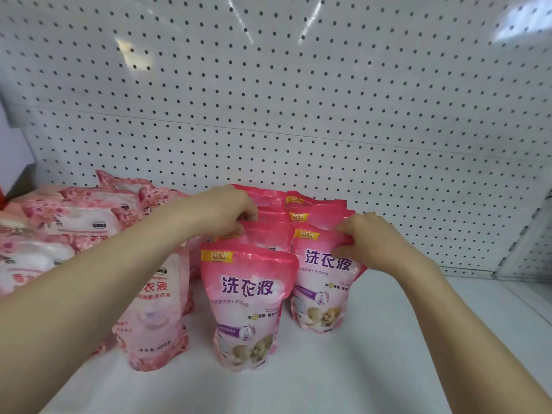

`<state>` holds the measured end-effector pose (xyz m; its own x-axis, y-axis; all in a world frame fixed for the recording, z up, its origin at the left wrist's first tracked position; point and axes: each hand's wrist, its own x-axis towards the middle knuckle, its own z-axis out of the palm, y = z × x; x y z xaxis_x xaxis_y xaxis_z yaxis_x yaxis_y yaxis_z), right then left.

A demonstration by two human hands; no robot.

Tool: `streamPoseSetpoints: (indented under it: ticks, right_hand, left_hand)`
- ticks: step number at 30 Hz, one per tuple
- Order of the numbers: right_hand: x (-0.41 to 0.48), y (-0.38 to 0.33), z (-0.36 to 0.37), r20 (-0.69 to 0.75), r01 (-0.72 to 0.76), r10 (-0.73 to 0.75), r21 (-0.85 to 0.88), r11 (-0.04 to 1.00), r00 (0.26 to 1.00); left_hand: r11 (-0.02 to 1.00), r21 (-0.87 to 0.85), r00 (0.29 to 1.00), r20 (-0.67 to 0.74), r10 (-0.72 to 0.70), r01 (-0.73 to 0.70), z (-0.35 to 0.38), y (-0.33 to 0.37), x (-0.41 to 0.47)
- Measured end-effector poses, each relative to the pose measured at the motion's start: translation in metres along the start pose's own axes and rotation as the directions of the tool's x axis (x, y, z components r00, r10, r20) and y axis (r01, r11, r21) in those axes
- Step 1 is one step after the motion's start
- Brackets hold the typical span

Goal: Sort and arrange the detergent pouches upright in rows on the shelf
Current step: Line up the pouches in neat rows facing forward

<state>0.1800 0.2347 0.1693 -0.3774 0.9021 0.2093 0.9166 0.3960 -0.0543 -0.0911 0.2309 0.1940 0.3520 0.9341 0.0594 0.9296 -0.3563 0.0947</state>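
Note:
Bright pink detergent pouches stand upright in two rows on the white shelf (373, 369). The front pouch of the left row (248, 303) stands free. My left hand (230, 210) pinches the top edge of the second pouch in that row (268, 236). My right hand (370, 240) grips the top right corner of the right row's front pouch (322, 282). More pink pouches (316, 209) stand behind. A paler floral pouch (155, 318) stands upright at the left, partly hidden by my left forearm.
Several pale floral pouches (68, 222) lie piled at the left of the shelf. A white pegboard wall (298, 100) closes the back. A clear divider (525, 243) stands at the right end. Bare shelf shows in front and to the right of the rows.

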Motion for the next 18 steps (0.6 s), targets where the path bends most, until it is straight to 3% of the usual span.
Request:
streamPoseSetpoints:
  ticks: [6, 14, 16, 18]
  right_hand:
    - [-0.006, 0.004, -0.004, 0.003, -0.032, 0.032, -0.009, 0.999, 0.999]
    - [-0.008, 0.003, -0.006, 0.018, 0.003, -0.003, 0.013, 1.000, 1.000]
    - [-0.008, 0.005, -0.006, 0.003, 0.020, -0.020, 0.026, 0.999, 1.000]
    - [-0.010, 0.006, -0.007, 0.008, 0.023, -0.023, 0.054, 0.998, 1.000]
  left_hand:
    - [0.999, -0.038, 0.998, -0.058, 0.022, -0.025, -0.004, -0.002, -0.008]
    - [0.999, 0.049, 0.999, -0.043, -0.004, 0.006, -0.004, -0.005, -0.016]
    - [1.000, 0.008, 0.991, -0.130, 0.011, -0.010, -0.005, -0.005, -0.022]
    - [0.995, -0.067, 0.938, -0.344, 0.047, -0.075, -0.005, 0.000, -0.033]
